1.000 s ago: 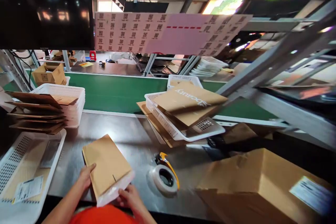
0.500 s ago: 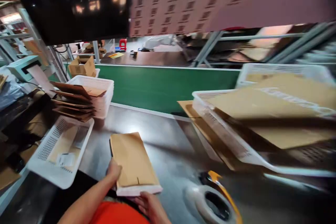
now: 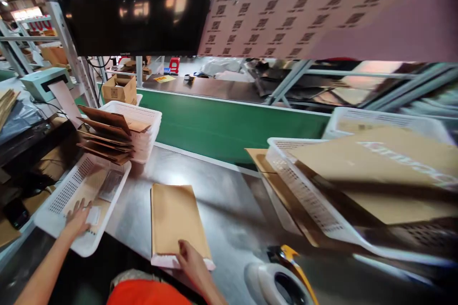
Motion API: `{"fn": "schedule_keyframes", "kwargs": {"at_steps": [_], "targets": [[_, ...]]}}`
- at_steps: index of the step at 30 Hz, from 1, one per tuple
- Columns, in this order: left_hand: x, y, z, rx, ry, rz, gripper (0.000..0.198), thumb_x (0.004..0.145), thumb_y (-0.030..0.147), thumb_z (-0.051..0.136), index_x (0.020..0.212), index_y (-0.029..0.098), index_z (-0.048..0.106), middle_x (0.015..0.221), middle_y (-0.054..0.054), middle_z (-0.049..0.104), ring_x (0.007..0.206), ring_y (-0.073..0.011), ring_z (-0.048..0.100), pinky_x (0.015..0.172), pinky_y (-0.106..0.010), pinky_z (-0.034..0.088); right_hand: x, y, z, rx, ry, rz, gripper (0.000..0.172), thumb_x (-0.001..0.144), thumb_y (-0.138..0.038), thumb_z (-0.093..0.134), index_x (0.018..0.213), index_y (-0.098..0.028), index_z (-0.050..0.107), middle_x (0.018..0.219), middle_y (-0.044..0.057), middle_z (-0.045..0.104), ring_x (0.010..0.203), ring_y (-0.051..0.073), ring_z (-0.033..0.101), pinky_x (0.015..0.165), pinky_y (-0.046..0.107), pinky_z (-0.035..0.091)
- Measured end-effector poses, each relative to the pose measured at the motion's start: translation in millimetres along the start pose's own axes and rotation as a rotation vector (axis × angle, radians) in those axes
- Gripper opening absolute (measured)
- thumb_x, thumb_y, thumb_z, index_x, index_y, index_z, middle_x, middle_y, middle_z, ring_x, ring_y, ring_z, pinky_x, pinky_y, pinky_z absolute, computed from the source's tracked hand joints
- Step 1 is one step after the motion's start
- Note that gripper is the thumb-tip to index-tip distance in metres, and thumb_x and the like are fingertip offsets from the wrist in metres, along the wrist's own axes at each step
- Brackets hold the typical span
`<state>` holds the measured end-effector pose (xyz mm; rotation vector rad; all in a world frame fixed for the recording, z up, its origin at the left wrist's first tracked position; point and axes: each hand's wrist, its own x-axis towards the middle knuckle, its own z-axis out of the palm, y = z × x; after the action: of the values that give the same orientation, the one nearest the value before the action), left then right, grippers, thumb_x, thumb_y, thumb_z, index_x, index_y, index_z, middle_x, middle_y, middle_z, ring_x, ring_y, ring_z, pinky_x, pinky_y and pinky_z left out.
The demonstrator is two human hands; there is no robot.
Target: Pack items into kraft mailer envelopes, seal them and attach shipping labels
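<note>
The metal table runs beneath the whole work area, with a green strip behind it. Above hang a dark screen and, to its right, a pink board printed with rows of codes. At right, a white tray bears brown cardboard with pale lettering (blurred, not legible). At left, a lower tray sits near the table's edge, in front of stacked trays and folded cartons.

The parcel, brown with a white near edge, lies flat on the table between the two sides. Right of it, at the lower edge of view, is a tape roll beside a yellow handle.

The right hand rests on the parcel's near end; whether it grips cannot be told (the underside is hidden). The left hand, fingers spread, is over the lower tray, beside a white label.
</note>
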<state>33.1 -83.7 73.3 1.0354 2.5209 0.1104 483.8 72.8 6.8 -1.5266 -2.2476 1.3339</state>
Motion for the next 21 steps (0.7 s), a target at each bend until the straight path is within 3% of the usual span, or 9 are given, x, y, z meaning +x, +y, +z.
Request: {"fn": "schedule_keyframes", "kwargs": {"at_steps": [3, 5, 8, 10, 12, 16, 21], "targets": [[8, -19, 18.8, 0.336, -0.173, 0.022, 0.086, 0.077, 0.013, 0.066, 0.16, 0.02, 0.043, 0.168, -0.023, 0.036, 0.148, -0.0411, 0.045, 0.11, -0.055, 0.046, 11, -5, -3, -0.146, 0.008, 0.037, 0.023, 0.083, -0.017, 0.053, 0.094, -0.02, 0.073, 0.082, 0.006, 0.074, 0.083, 0.025, 0.072, 0.076, 0.031, 0.05], [15, -24, 27.9, 0.4, -0.169, 0.06, 0.084, 0.079, 0.012, 0.065, 0.16, 0.022, 0.043, 0.161, -0.023, 0.045, 0.14, -0.0382, 0.052, 0.105, -0.049, 0.049, 21, -15, -10, -0.238, 0.009, 0.029, 0.024, 0.09, -0.017, 0.049, 0.087, -0.018, 0.073, 0.083, 0.009, 0.075, 0.085, 0.025, 0.073, 0.078, 0.032, 0.05], [27, -27, 31.3, 0.421, -0.125, 0.097, 0.081, 0.076, 0.011, 0.068, 0.154, 0.025, 0.05, 0.149, -0.018, 0.057, 0.135, -0.0356, 0.055, 0.104, -0.045, 0.047, 51, -40, -26, -0.353, 0.038, -0.052, 0.035, 0.099, -0.019, 0.042, 0.111, -0.013, 0.074, 0.117, 0.018, 0.075, 0.113, 0.028, 0.07, 0.098, 0.035, 0.049], [35, -29, 29.7, 0.441, -0.136, 0.118, 0.081, 0.075, 0.012, 0.071, 0.153, 0.025, 0.052, 0.145, -0.016, 0.06, 0.134, -0.0352, 0.056, 0.104, -0.043, 0.047, 79, -55, -36, -0.417, 0.039, -0.118, 0.043, 0.098, -0.02, 0.045, 0.135, -0.012, 0.066, 0.149, 0.021, 0.061, 0.139, 0.031, 0.055, 0.115, 0.04, 0.039], [43, -32, 27.6, 0.444, -0.164, 0.143, 0.077, 0.077, 0.014, 0.07, 0.151, 0.024, 0.053, 0.142, -0.015, 0.061, 0.135, -0.0344, 0.056, 0.103, -0.042, 0.047, 106, -64, -41, -0.471, 0.003, -0.157, 0.057, 0.095, -0.023, 0.053, 0.151, -0.014, 0.055, 0.168, 0.019, 0.041, 0.154, 0.034, 0.037, 0.126, 0.048, 0.027], [50, -34, 21.5, 0.337, -0.19, 0.149, 0.062, 0.08, 0.016, 0.067, 0.141, 0.025, 0.061, 0.138, -0.011, 0.063, 0.136, -0.0314, 0.054, 0.105, -0.038, 0.046, 142, -63, -37, -0.543, -0.101, -0.138, 0.074, 0.094, -0.036, 0.057, 0.162, -0.014, 0.041, 0.174, 0.018, 0.027, 0.161, 0.041, 0.021, 0.126, 0.066, 0.017], [52, -26, 10.2, 0.231, -0.154, 0.113, 0.052, 0.081, 0.017, 0.068, 0.134, 0.018, 0.064, 0.139, -0.012, 0.06, 0.134, -0.0288, 0.054, 0.11, -0.035, 0.042, 139, -57, -17, -0.576, -0.038, -0.107, 0.071, 0.102, -0.038, 0.041, 0.166, -0.008, 0.032, 0.176, 0.02, 0.017, 0.164, 0.039, 0.009, 0.128, 0.067, 0.005]]}}
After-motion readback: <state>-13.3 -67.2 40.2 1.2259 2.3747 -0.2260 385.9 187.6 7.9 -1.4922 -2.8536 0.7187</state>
